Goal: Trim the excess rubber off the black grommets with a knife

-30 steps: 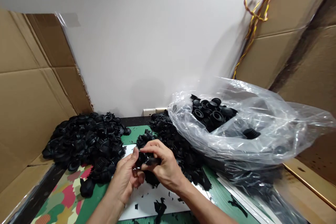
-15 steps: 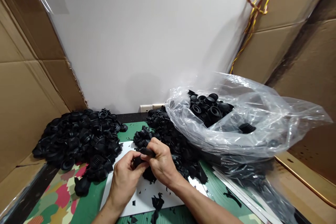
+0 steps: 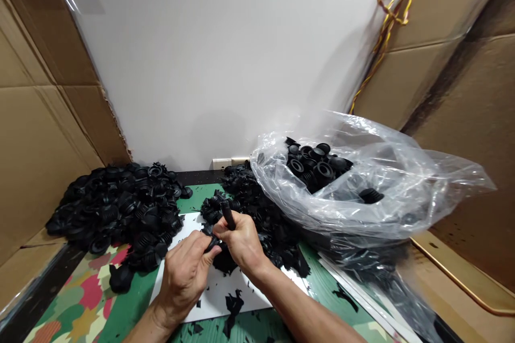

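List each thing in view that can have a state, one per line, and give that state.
Left hand: curled, holding a small black part
Right hand: closed around a dark rod
Clear plastic bag: open, black pieces inside
Left pile: loosely heaped
White sheet: flat, black scraps on it
Twisted wires: looped, hanging
Left cardboard: upright, creased

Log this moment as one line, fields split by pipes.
left hand: pinching small black part | right hand: gripping dark rod-like object | under hands: white sheet, black scraps | right: clear bag holding black parts
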`<state>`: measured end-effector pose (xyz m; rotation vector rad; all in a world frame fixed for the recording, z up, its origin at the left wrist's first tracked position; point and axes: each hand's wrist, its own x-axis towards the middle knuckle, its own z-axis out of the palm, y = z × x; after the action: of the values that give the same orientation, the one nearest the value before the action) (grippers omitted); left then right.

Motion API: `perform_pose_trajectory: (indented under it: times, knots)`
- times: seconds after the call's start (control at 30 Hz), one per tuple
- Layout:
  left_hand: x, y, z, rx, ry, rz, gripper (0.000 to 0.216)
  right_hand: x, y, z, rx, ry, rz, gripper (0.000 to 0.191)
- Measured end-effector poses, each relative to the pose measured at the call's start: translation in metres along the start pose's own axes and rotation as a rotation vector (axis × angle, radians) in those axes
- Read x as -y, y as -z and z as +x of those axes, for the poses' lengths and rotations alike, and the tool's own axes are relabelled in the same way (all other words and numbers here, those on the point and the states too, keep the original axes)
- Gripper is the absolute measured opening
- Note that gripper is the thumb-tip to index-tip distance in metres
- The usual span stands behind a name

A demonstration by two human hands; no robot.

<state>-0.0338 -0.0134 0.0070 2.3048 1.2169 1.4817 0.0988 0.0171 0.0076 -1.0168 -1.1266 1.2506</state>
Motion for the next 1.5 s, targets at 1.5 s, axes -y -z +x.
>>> perform_pose_trajectory:
  times: [1.5]
  knots:
    - [-0.002,-0.012,0.012,-0.140,0.861,-0.760,0.040,-0.004,0.048,0.023,-0.296,0.287,-0.325,0.017]
